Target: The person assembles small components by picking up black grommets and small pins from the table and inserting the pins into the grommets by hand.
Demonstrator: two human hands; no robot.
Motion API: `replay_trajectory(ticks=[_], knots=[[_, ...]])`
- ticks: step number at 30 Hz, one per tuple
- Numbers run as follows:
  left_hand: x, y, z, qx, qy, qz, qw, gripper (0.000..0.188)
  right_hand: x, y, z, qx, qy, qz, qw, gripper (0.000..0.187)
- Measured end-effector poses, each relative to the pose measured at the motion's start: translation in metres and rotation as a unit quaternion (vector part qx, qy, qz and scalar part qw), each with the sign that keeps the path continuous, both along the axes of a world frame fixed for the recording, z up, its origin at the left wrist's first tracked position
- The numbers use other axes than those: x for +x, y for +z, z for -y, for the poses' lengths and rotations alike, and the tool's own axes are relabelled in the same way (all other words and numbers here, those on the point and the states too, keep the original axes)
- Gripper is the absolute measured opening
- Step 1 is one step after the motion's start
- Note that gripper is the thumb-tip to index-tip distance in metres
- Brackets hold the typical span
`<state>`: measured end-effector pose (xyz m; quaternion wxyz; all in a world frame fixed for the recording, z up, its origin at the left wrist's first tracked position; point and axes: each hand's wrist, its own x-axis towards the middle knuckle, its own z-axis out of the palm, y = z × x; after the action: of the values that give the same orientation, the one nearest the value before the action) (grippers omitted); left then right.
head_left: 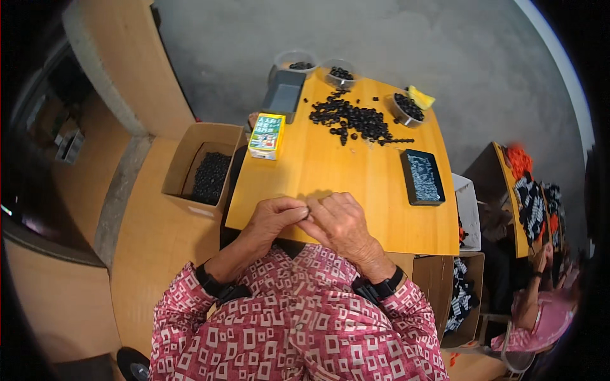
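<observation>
The left hand and right hand meet over the worktop's near edge. The left thumb and forefinger are pressed together, seemingly on a small dark piece; the right fingers curl against it, but whether they clamp it I cannot tell. With so little of it showing, a slack pinch could let it slip, and, this close to the edge, it could drop into the lap or onto the floor.

At one o'clock from the hands, the loose pile of black beads has no rim around it, so a sweeping sleeve could scatter them. The clear bowl just past twelve o'clock sits at the far edge, where a nudge could tip it off. At eleven o'clock, the yellow-and-green carton stands upright and could topple if a reaching left arm caught it.
</observation>
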<state>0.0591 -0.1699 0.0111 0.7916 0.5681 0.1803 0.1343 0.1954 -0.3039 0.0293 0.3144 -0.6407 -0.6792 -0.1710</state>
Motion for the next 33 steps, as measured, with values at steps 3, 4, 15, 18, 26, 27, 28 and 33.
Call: replay_trajectory(ticks=[3, 4, 15, 18, 26, 27, 28, 33], knots=[[-0.003, 0.002, 0.000, 0.027, 0.003, -0.003, 1.000, 0.020, -0.002, 0.002, -0.003, -0.005, 0.002, 0.014, 1.000, 0.038], [-0.003, 0.002, -0.001, 0.052, 0.004, -0.010, 0.999, 0.021, -0.003, 0.002, -0.003, -0.007, -0.006, 0.023, 1.000, 0.037], [-0.007, 0.002, -0.009, 0.026, -0.080, -0.043, 0.996, 0.029, -0.004, 0.000, -0.002, 0.008, -0.012, 0.024, 1.000, 0.030], [-0.005, -0.002, -0.008, 0.081, -0.060, -0.030, 0.994, 0.027, -0.004, -0.001, -0.003, 0.002, -0.008, 0.038, 0.999, 0.034], [-0.001, -0.013, 0.005, 0.190, 0.032, -0.004, 0.981, 0.029, -0.006, -0.002, -0.003, -0.006, -0.022, 0.040, 0.999, 0.028], [-0.001, -0.014, 0.005, 0.185, 0.038, -0.004, 0.982, 0.029, -0.006, -0.002, -0.004, -0.001, -0.013, 0.041, 0.999, 0.027], [-0.001, -0.014, 0.005, 0.185, 0.037, -0.004, 0.982, 0.029, -0.005, -0.003, -0.004, -0.001, -0.013, 0.040, 0.999, 0.027], [0.001, -0.014, -0.001, 0.158, 0.004, -0.020, 0.987, 0.030, -0.001, -0.009, -0.004, -0.009, -0.015, 0.044, 0.999, 0.030]])
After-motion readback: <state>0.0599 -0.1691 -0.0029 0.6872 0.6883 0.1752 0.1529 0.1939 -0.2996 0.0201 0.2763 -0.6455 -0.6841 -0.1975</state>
